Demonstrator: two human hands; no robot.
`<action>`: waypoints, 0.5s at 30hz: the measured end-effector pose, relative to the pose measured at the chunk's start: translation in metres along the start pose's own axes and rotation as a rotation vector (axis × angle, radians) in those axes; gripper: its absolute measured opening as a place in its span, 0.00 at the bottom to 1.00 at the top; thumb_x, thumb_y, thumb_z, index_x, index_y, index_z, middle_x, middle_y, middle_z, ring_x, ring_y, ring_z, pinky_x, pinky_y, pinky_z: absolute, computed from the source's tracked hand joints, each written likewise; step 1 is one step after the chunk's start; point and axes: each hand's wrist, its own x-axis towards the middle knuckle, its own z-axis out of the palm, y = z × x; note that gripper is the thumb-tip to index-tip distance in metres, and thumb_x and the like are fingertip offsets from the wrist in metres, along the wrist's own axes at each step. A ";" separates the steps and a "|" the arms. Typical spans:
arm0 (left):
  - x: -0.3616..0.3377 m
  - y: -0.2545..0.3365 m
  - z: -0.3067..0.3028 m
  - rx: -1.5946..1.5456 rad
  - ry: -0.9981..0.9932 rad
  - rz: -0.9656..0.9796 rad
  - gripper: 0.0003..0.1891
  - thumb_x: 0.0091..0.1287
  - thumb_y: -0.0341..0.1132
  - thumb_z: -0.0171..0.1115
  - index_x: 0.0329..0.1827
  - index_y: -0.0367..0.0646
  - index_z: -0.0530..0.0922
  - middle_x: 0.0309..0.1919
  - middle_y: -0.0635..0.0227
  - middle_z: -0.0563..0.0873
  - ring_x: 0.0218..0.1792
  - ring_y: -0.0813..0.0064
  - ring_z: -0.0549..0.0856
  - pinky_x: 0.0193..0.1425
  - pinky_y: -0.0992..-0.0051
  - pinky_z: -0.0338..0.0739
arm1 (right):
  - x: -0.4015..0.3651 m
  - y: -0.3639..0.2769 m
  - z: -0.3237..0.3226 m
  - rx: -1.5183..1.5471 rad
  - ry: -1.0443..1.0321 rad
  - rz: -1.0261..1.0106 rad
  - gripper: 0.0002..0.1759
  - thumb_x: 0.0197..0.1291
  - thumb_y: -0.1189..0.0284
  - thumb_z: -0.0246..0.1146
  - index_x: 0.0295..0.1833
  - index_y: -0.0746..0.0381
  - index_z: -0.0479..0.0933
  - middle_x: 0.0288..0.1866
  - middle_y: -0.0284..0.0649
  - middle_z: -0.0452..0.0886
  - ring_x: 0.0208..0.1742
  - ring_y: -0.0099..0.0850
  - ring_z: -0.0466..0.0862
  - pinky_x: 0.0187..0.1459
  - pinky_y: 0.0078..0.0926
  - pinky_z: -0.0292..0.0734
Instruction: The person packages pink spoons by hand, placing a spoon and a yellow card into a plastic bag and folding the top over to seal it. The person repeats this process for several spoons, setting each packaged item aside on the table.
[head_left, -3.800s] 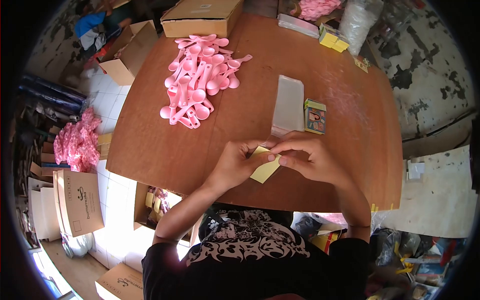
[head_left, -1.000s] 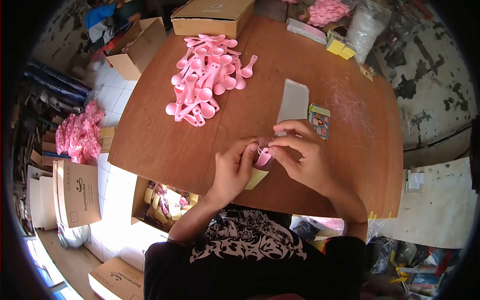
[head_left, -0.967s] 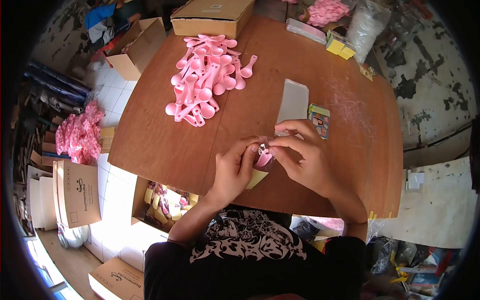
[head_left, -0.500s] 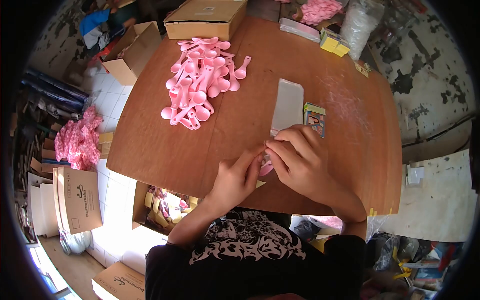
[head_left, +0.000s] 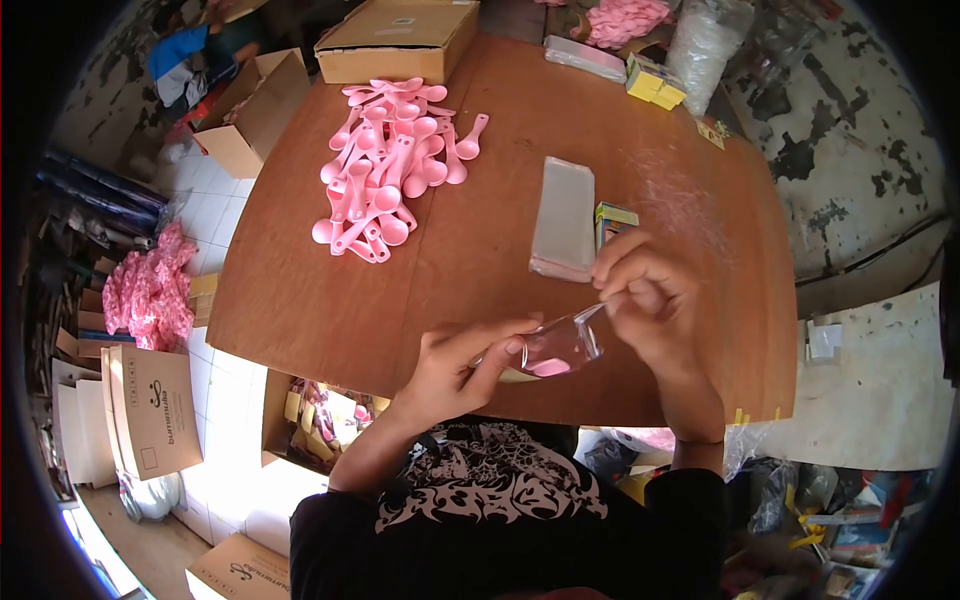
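Note:
Between my hands is a clear plastic bag (head_left: 587,343) with a pink spoon (head_left: 548,368) showing inside it. My left hand (head_left: 462,362) pinches the bag's left end between thumb and fingers. At the other side, my right hand (head_left: 652,298) has its fingertips closed on a thin clear end of the bag, drawn up to a point. Just beyond lies a stack of flat clear bags (head_left: 563,215), and beside it a small printed box (head_left: 614,220), partly covered by my right hand in this view.
Many pink spoons (head_left: 385,170) are heaped on the wooden table (head_left: 300,320), before a cardboard box (head_left: 400,45). Thin clear strips (head_left: 685,205) lie at right. Yellow boxes (head_left: 655,82) stand at the back. An open carton (head_left: 278,415) sits below the left edge. A person (head_left: 180,65) is at far left.
My hands were close together at the bag; now my right hand has moved right, away from the left, and the bag stretches between them. The view has shifted slightly.

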 end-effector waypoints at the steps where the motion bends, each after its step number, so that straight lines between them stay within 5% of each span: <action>1: -0.001 0.000 0.001 -0.008 0.067 -0.003 0.11 0.72 0.25 0.59 0.54 0.33 0.82 0.41 0.57 0.91 0.36 0.75 0.91 0.39 0.77 0.84 | 0.002 -0.008 -0.010 0.131 0.071 0.101 0.04 0.50 0.84 0.62 0.31 0.64 0.77 0.39 0.40 0.78 0.39 0.28 0.78 0.42 0.26 0.74; 5: 0.003 0.005 0.011 -0.249 0.294 -0.195 0.13 0.77 0.28 0.54 0.58 0.30 0.79 0.42 0.56 0.90 0.43 0.71 0.90 0.48 0.74 0.85 | 0.028 0.041 -0.118 0.516 -0.107 0.006 0.10 0.60 0.67 0.61 0.34 0.63 0.76 0.39 0.39 0.76 0.41 0.31 0.79 0.46 0.30 0.76; 7: 0.005 -0.001 0.010 -0.205 0.309 -0.194 0.13 0.77 0.27 0.54 0.58 0.29 0.78 0.41 0.55 0.90 0.43 0.70 0.90 0.49 0.73 0.85 | 0.026 0.097 -0.182 0.546 -0.065 0.338 0.09 0.60 0.68 0.61 0.39 0.63 0.79 0.41 0.41 0.78 0.43 0.34 0.80 0.47 0.31 0.77; 8: 0.003 -0.002 0.011 -0.158 0.329 -0.201 0.13 0.77 0.27 0.53 0.59 0.29 0.77 0.41 0.55 0.90 0.43 0.69 0.90 0.49 0.73 0.85 | 0.013 0.113 -0.182 0.543 -0.054 0.342 0.09 0.60 0.68 0.61 0.39 0.63 0.79 0.41 0.41 0.78 0.43 0.34 0.80 0.47 0.31 0.77; 11: 0.004 -0.002 0.011 -0.148 0.314 -0.197 0.13 0.77 0.27 0.53 0.59 0.30 0.77 0.40 0.55 0.90 0.43 0.70 0.90 0.50 0.73 0.85 | 0.001 0.142 -0.183 -1.517 0.440 0.560 0.17 0.65 0.66 0.60 0.57 0.55 0.82 0.54 0.42 0.83 0.43 0.39 0.84 0.46 0.37 0.79; 12: 0.006 -0.003 0.012 -0.137 0.327 -0.194 0.13 0.77 0.27 0.52 0.59 0.30 0.77 0.40 0.55 0.90 0.43 0.70 0.90 0.50 0.74 0.85 | 0.011 0.131 -0.172 -1.523 0.426 0.539 0.17 0.65 0.66 0.60 0.57 0.55 0.82 0.54 0.42 0.83 0.43 0.39 0.84 0.46 0.37 0.79; 14: 0.007 -0.010 0.015 -0.150 0.323 -0.229 0.13 0.77 0.28 0.52 0.59 0.31 0.77 0.41 0.55 0.90 0.44 0.70 0.90 0.50 0.74 0.85 | 0.010 0.085 -0.112 -0.928 0.572 0.197 0.19 0.65 0.61 0.63 0.57 0.60 0.82 0.54 0.44 0.84 0.43 0.38 0.85 0.47 0.34 0.80; 15: 0.010 -0.012 0.016 -0.163 0.300 -0.249 0.13 0.78 0.28 0.52 0.60 0.31 0.77 0.41 0.55 0.90 0.44 0.70 0.90 0.50 0.75 0.85 | 0.008 0.066 -0.089 -0.698 0.401 0.173 0.20 0.65 0.60 0.65 0.56 0.62 0.82 0.53 0.44 0.84 0.44 0.36 0.85 0.48 0.31 0.79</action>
